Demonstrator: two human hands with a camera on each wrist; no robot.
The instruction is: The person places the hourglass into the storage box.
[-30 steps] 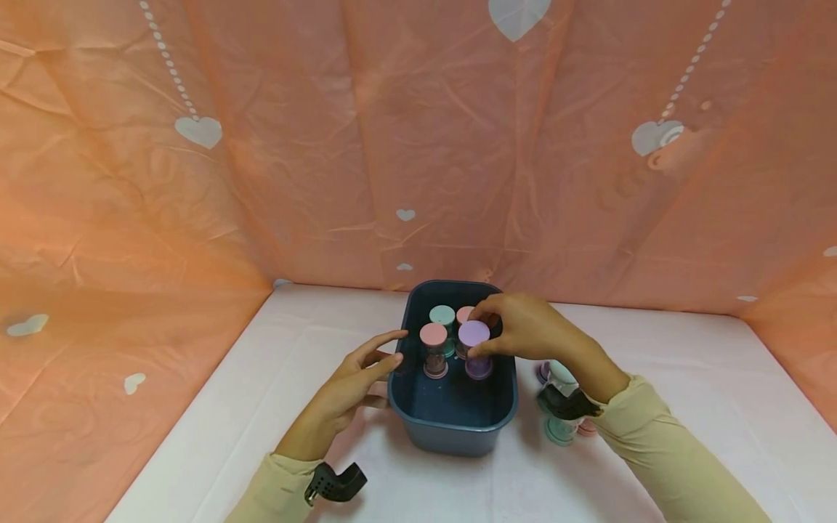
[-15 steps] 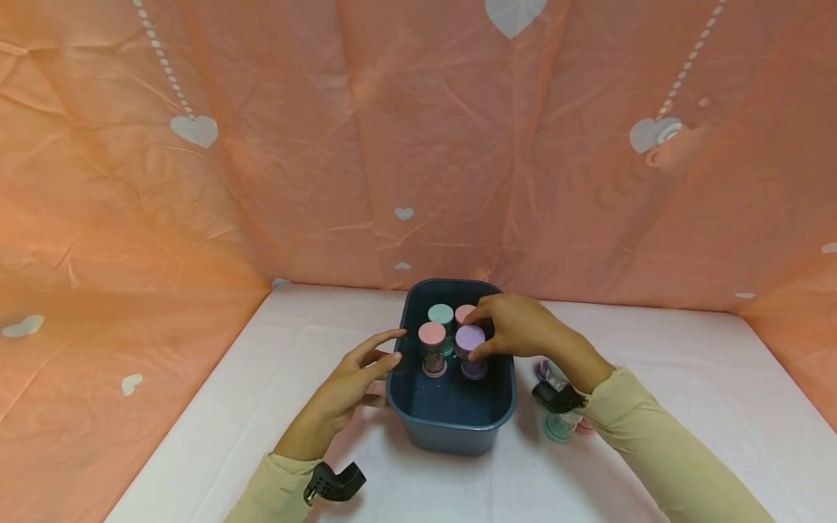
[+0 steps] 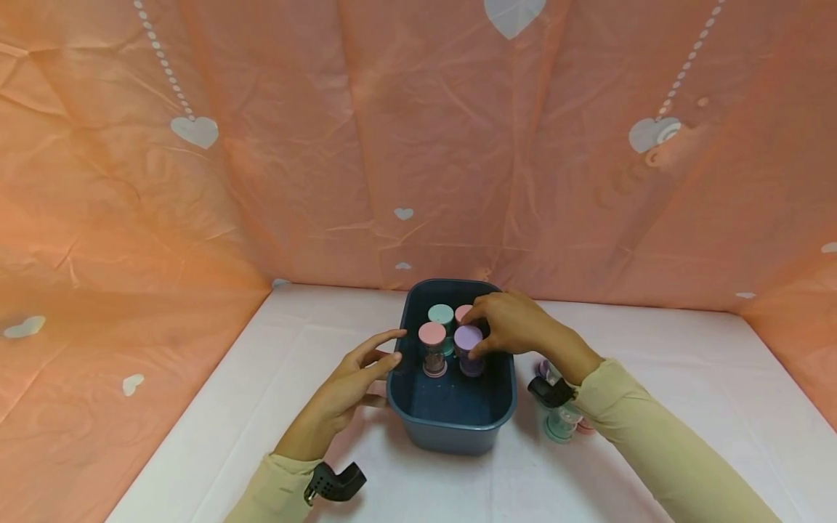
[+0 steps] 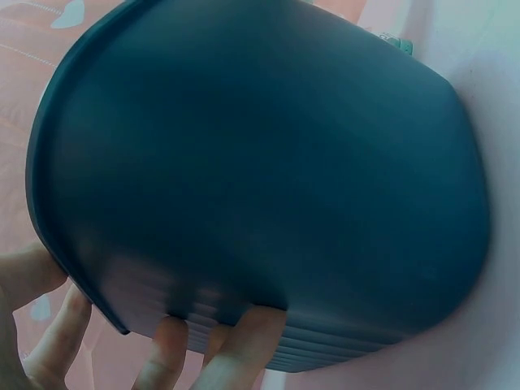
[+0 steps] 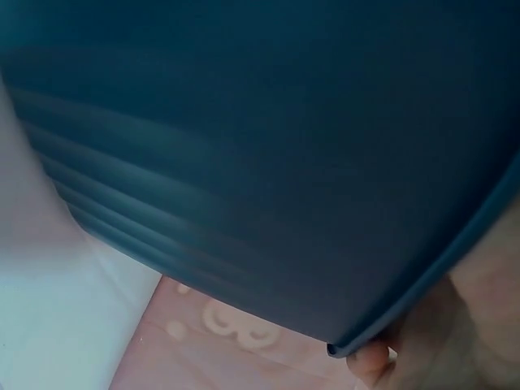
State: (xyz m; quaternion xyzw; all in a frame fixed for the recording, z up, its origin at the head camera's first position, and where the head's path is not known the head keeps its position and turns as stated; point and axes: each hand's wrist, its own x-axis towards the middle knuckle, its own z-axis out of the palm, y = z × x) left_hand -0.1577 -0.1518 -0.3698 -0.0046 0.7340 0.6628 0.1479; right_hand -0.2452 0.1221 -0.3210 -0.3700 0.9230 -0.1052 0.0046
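A dark blue plastic bin (image 3: 450, 438) stands on the white table. My left hand (image 3: 346, 385) holds its left side, with thumb and index finger at the rim. In the left wrist view, other fingers (image 4: 248, 337) press the outer wall. Inside the bin, my right hand (image 3: 513, 322) pinches a small clear cylinder with a lilac top (image 3: 468, 337). Close by stand a pink-topped cylinder (image 3: 432, 334), a mint-topped one (image 3: 441, 314) and another pink-topped one (image 3: 463, 313), partly hidden by my fingers. The right wrist view shows mostly bin wall (image 5: 244, 162), hiding the grasp.
Several more cylinders in mint, pink and lilac (image 3: 559, 425) lie in a group right of the bin, partly under my right wrist. Orange-pink sheeting (image 3: 314, 181) with heart prints closes off the back and sides of the table (image 3: 261, 363).
The right hand has shifted slightly left and away, and the lilac-topped cylinder has moved a little left with it, close to its neighbours. The left hand has stayed in place.
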